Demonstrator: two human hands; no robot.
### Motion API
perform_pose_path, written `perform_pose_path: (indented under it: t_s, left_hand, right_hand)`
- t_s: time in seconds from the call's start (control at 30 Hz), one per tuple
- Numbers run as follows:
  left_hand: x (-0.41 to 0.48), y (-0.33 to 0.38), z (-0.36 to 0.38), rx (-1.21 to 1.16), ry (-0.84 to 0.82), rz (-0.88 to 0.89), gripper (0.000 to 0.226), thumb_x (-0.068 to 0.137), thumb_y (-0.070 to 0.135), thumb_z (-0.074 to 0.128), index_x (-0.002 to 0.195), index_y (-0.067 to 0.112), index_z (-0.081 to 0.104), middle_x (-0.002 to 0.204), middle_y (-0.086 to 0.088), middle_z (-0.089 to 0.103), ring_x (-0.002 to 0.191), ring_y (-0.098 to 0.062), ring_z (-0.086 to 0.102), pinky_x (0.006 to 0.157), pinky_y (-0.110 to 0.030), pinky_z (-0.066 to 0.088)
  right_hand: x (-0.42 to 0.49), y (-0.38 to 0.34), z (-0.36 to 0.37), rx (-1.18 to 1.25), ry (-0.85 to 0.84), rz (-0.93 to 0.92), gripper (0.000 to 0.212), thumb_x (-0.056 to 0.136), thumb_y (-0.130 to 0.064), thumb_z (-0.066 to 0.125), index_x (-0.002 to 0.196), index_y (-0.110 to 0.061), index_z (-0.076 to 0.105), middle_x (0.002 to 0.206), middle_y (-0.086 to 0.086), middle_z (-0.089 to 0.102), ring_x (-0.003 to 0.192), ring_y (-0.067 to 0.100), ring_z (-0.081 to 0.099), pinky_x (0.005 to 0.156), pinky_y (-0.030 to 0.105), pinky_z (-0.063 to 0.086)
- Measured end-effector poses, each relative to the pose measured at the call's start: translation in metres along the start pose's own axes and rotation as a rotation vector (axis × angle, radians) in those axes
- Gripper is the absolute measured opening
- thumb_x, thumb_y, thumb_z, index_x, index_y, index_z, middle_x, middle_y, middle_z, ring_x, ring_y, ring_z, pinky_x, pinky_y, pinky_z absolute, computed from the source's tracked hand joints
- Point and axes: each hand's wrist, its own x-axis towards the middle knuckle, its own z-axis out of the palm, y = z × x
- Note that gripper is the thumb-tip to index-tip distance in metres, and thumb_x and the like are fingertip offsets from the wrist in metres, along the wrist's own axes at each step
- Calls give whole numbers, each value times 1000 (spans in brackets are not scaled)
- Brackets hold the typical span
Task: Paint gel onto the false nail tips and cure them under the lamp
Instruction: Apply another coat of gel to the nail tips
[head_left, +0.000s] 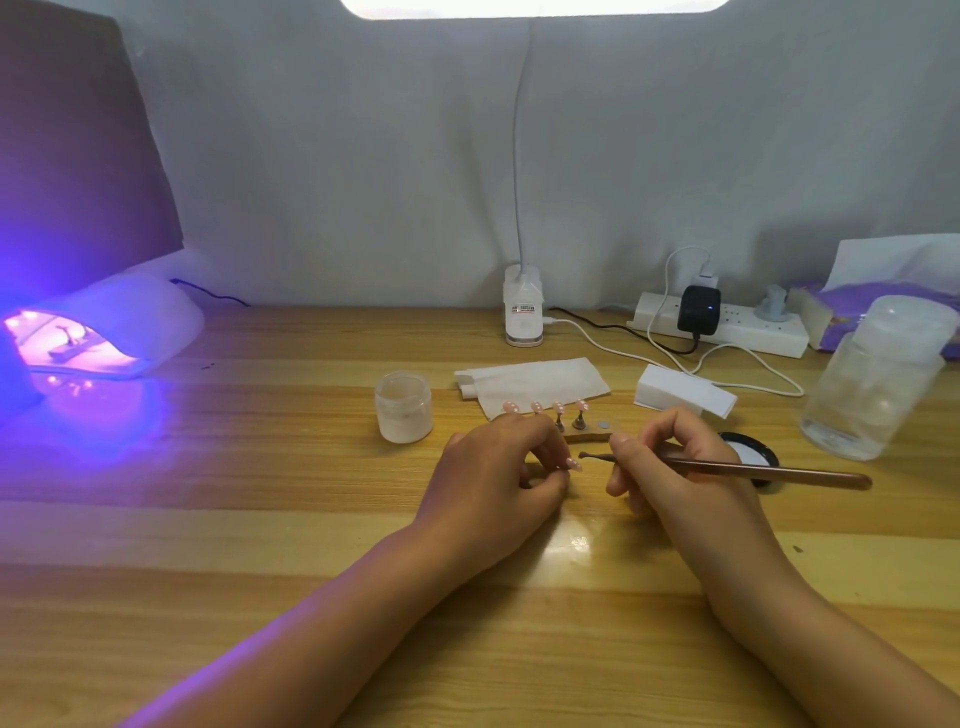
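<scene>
- The left hand rests on the wooden table, fingers curled, pinching one pink false nail tip.
- The right hand grips a thin brush; its tip sits close to that nail tip, contact unclear.
- Just behind the hands, four more nail tips stand on a wooden holder, near a small white jar.
- Far left, the curing lamp glows violet, with a second stand inside.
</scene>
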Motion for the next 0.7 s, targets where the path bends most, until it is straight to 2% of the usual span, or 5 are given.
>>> perform_pose_path:
  t_s: [0.13,0.33,0.5,0.7]
  left_hand:
    - [0,1,1,15,-1,4,8,86,26,68,91,30,64,89,15,61,68,2,48,76,-34,46]
    - [0,2,0,26,-10,7,11,86,26,67,90,33,60,89,16,60,67,1,49,76,-34,46]
    - [0,2,-1,32,-17,12,10,87,26,67,94,31,63,89,17,60,69,2,48,75,-33,44]
    - [0,2,0,28,-17,13,10,87,25,67,93,31,61,90,17,61,68,0,48,73,-32,43]
  right_hand:
    - [0,1,1,20,-28,0,22,91,-25,64,85,-6,55,67,2,72,52,2,57,50,14,45]
    - [1,3,3,-57,-69,-21,19,90,-20,66,82,-7,55,66,0,72,57,0,63,52,11,44]
    - [2,4,0,-102,-15,-7,12,87,-16,65,83,-9,56,65,1,68,58,6,65,51,16,47]
    - [-1,1,2,-52,-78,-39,19,91,-22,64,85,-6,55,67,0,72,61,2,64,55,9,44]
